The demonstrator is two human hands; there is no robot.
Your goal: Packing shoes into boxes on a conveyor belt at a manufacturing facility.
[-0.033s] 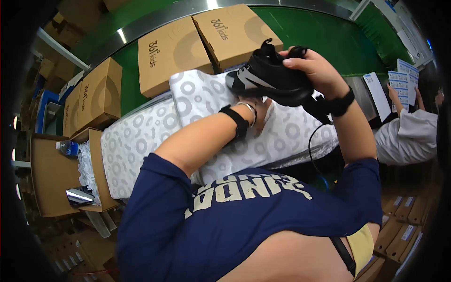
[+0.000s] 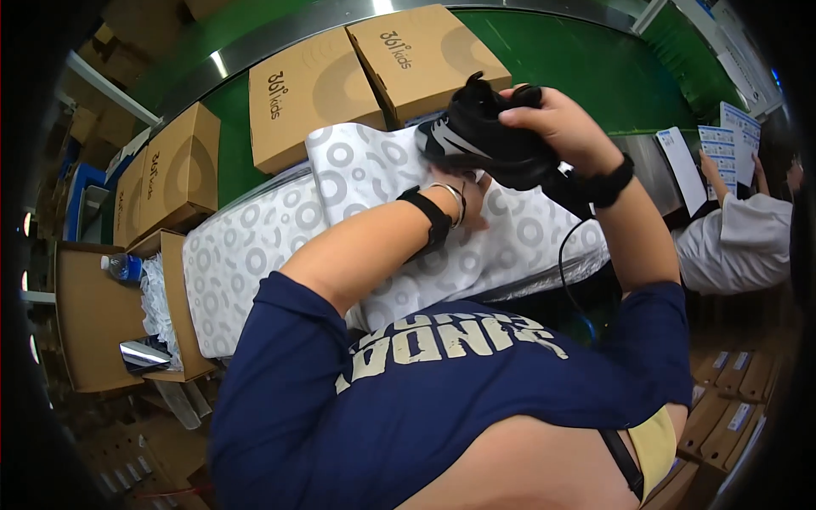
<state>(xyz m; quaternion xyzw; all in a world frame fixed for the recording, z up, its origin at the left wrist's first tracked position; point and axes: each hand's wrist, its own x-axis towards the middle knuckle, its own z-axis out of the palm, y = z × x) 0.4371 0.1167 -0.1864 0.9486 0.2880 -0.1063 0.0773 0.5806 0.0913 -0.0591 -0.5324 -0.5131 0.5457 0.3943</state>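
My right hand [image 2: 565, 127] is closed on the collar of a black sneaker [image 2: 484, 140] with grey and white side markings. The sneaker hangs tilted above a table covered in white paper [image 2: 510, 246] printed with grey rings, its toe to the left. Below the toe, my left hand [image 2: 463, 195] is partly hidden by the shoe. Its visible fingers are apart and close to the paper; whether they touch the sole is unclear. Black bands sit on both wrists, and a dark cable [image 2: 563, 263] runs down from the right one.
Two brown shoe boxes [image 2: 314, 98] stand beyond the paper, on a green belt [image 2: 578, 72]. More boxes [image 2: 183, 170] are at the left, near an open carton [image 2: 98, 314] holding a bottle [image 2: 121, 268] and crumpled plastic. At the right, another person's hands hold printed sheets [image 2: 722, 157].
The sneaker has tipped a little and shifted slightly, with my right hand moving left and down along with it. My left hand stays nearly in place below it.
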